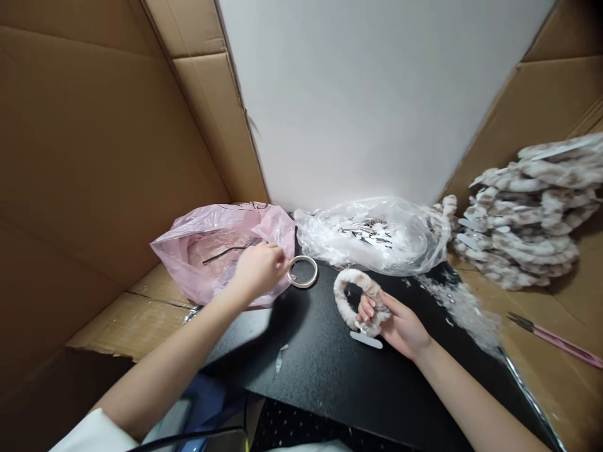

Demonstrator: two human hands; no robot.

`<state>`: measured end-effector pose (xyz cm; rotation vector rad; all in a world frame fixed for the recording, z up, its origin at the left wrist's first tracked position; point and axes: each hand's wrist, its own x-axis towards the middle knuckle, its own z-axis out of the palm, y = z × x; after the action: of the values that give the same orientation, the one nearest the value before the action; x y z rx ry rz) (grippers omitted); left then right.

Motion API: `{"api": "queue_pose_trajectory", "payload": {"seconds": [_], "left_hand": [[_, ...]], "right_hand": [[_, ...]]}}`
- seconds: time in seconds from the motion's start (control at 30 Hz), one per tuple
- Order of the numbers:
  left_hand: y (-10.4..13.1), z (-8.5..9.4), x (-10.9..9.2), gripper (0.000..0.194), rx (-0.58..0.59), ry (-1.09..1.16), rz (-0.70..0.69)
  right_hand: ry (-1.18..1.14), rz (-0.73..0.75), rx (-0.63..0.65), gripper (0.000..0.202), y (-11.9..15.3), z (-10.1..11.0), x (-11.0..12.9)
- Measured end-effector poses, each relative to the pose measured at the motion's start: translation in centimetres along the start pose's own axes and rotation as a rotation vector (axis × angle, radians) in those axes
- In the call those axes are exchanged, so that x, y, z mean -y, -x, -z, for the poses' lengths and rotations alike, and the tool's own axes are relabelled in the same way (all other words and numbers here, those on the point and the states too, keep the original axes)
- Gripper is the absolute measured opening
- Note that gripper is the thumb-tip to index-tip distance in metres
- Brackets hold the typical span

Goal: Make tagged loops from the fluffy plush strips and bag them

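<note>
My right hand (402,323) is wrapped round a fluffy cream-and-brown headband (347,301), its fingers coming through the loop. From the headband's lower edge hangs a white tag (366,340) with rounded ends. My left hand (262,269) is closed in front of the pink bag, and its fingertips meet the left rim of a roll of tape (302,286). Whether a loose end of tape is pinched there is too small to see. Behind this hand, a thin dark strip (228,253) lies across the opening of the pink plastic bag (176,263).
A clear plastic bag (414,248) full of white tags (367,231) lies at the back of the black table (330,376). Tagged fluffy headbands (532,220) are piled at right, above pink-handled snips (560,342). Cardboard walls (94,125) enclose the sides; a scrap (279,359) lies near the front.
</note>
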<state>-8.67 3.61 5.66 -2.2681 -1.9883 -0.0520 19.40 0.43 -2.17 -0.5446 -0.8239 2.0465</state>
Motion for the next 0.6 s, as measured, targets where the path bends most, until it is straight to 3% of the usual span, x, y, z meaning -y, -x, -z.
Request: {"api": "queue_pose_trajectory", "payload": {"seconds": [0.1,0.23,0.33,0.43,0.57,0.6], "left_hand": [[-2.3,0.6,6.1,0.026,0.065,-0.088,0.128],[-5.2,2.3,11.4,0.059,-0.030,-0.115,0.165],[-6.8,4.8,13.1,0.072,-0.125,-0.098,0.143],[-7.7,6.8,13.8,0.075,-0.145,-0.096,0.123],[-8.2,6.7,13.9,0.071,-0.215,-0.160,0.035],[-8.4,6.4,13.8,0.069,-0.253,-0.194,0.014]], "right_hand": [[0.046,-0.001,-0.029,0.034,-0.3,0.4,-0.4],[0.111,0.045,-0.066,0.035,-0.2,0.0,-0.9],[0.159,0.104,-0.056,0.034,0.1,-1.7,-0.4],[0.287,0.058,0.084,0.033,-0.6,-5.2,1.0],[0.539,-0.185,0.432,0.036,-5.4,-11.6,2.0],[0.595,-0.207,0.453,0.033,-7.3,-13.2,1.7]]}}
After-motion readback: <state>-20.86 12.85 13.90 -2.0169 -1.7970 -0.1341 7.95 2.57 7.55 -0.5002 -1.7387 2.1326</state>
